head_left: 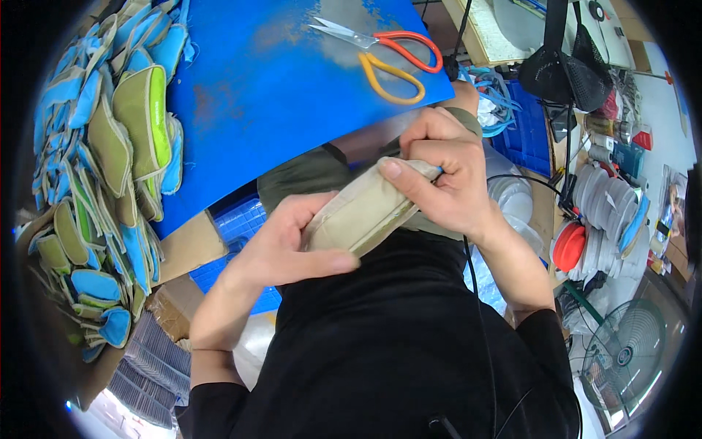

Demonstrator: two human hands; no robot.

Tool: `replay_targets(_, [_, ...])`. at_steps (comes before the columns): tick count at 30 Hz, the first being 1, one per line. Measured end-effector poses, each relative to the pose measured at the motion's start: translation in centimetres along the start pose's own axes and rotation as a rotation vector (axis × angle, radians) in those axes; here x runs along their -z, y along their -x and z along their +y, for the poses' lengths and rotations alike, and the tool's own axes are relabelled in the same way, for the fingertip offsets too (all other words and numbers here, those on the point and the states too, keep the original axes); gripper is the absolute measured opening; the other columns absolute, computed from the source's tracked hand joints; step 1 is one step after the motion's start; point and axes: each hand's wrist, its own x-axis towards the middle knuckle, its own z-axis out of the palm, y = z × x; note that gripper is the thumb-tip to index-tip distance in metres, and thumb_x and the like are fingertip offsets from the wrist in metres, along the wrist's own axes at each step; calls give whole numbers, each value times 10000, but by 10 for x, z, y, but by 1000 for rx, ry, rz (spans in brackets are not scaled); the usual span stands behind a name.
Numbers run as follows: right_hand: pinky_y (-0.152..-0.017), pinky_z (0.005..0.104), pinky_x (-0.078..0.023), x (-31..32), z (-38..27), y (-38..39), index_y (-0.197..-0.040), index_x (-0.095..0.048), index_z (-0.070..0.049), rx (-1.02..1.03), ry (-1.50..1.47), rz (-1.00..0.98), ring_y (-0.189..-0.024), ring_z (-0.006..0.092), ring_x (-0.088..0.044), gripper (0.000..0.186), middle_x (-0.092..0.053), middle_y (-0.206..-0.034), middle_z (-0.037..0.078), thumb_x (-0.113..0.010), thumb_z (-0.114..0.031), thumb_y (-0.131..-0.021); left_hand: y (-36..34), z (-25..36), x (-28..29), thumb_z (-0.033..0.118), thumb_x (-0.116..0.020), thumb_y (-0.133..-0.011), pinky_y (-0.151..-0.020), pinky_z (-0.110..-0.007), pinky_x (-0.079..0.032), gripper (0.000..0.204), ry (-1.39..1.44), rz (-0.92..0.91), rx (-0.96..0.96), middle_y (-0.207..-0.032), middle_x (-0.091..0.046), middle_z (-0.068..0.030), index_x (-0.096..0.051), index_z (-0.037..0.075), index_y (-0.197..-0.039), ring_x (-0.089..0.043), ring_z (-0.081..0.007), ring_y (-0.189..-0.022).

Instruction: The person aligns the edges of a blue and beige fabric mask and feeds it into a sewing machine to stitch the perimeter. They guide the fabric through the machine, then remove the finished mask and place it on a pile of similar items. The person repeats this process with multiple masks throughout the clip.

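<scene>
Head view: hands hold beige fabric near blue bin.

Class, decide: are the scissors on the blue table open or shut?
Slightly open: the scissors' blade tips stand apart, and their handles spread.

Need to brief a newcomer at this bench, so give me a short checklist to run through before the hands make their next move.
1. Left grip: ok. The left hand holds one end of the beige fabric piece.
2. Right grip: ok. The right hand pinches the other end.
3. Scissors out of the hands' way: ok. The scissors lie on the blue table, apart from both hands.
4. Other pieces neatly stacked: not ok. The heap of fabric pieces at the left lies loose and overlapping.
5. Underside of the held piece: cannot tell. It faces away from the camera.
</scene>
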Motion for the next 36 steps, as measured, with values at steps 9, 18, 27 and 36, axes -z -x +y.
replay_targets(9, [-632, 372, -476, 1, -7, 0, -691, -725, -2, -162, 64, -112, -713, 241, -618, 386, -642, -718, 93, -767, -293, -941, -31, -14, 7, 179, -866, -857, -765, -246, -519, 388, -152, 26, 43, -976, -721, -29, -714, -31, -1146, -631, -58, -868])
replay_targets(18, [-643, 330, -475, -5, 4, -8, -737, -731, 34, -450, -139, -107, -721, 176, -634, 428, -683, -753, 86, -705, -296, -1008, -20, -29, 18, 335, -694, -1023, -851, -272, -576, 458, 301, 13, 89, -1104, -750, -90, -672, -48, -1273, -705, -100, -969])
replay_targets(27, [-681, 238, -436, -18, 59, 17, -828, -716, -38, -813, -584, 54, -742, 34, -520, 437, -674, -825, -14, -573, -345, -1104, -21, -34, 17, 280, -601, -1087, -836, -247, -568, 309, 664, 68, -135, -1110, -731, -25, -666, 33, -1262, -689, -56, -965])
replay_targets(36, [-738, 282, -527, -31, 66, 6, -944, -721, 8, -881, -618, 34, -803, 123, -663, 443, -738, -919, 81, -537, -359, -1111, -22, -27, 10, 269, -586, -1094, -830, -254, -572, 305, 758, 158, -148, -1079, -737, -22, -675, 20, -1247, -692, -59, -924])
